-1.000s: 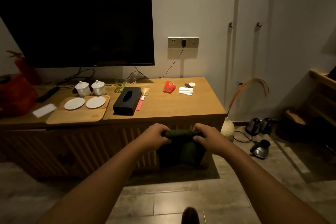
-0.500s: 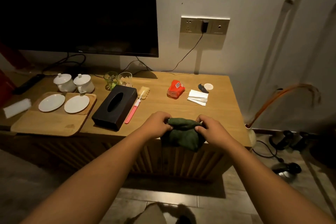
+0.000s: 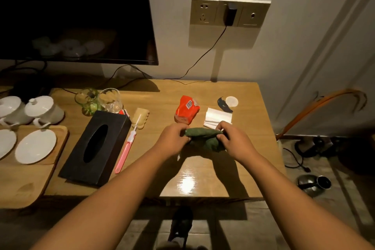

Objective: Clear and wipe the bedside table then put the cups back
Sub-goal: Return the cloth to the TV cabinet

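Two hands on one cloth [image 3: 205,138] right now: left hand [image 3: 172,138] pinches its left end, right hand [image 3: 233,140] pinches the right end, fingers curled in tight on the fabric. The cloth is a dark green wad, bunched and rolled along its top edge, sagging in the middle, held just above the table [image 3: 203,178] near the front right part.

What could go wrong, imo: nothing has been cleared yet, so wiping now would shove stuff around. The orange packet [image 3: 187,111] and the folded napkins [image 3: 217,117] sit just beyond the hands, and a sweep forward would likely push them toward the wall or off the right edge. The two glasses [image 3: 99,99] stand close together behind the tissue box [image 3: 97,148]; bump the box and they could tip. The pink brush [image 3: 125,148] lies right beside the box and would roll easily.

The cups [image 3: 30,109] are white, lidded, with handles, standing at the far left just behind the wooden tray [image 3: 30,184] with two white saucers [image 3: 34,146]. They're well apart from the hands, so moving them means a long reach across the clutter. Lids look loose-fitting, so I'd guess tilting one while carrying could drop a lid.
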